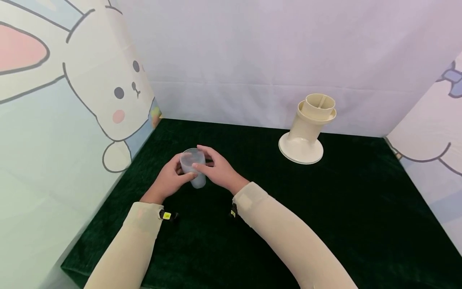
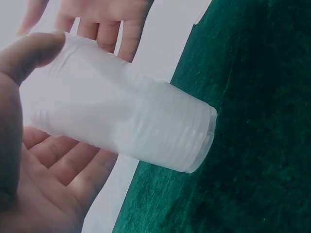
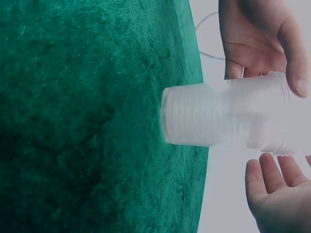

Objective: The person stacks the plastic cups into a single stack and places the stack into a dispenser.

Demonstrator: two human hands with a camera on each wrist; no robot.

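A stack of clear plastic cups [image 1: 199, 181] is between both hands, with its rims up and several nested rings showing near its lower end in the wrist views. My left hand [image 1: 169, 180] holds it from the left, thumb across the front and fingers behind. From the right, my right hand [image 1: 223, 171] grips the stack near its rim, thumb on the near side. In the left wrist view the left thumb [image 2: 41, 51] presses the side of the cups [image 2: 160, 121]. The right fingertips [image 3: 269, 162] touch the cups' side in the right wrist view.
A cream stand [image 1: 306, 124] with a two-part tubular top and a round base is at the back right. Dark green cloth [image 1: 325, 224] covers the table. A pale curtain [image 1: 245, 60] hangs behind, and rabbit-printed sheets [image 1: 97, 80] flank both sides.
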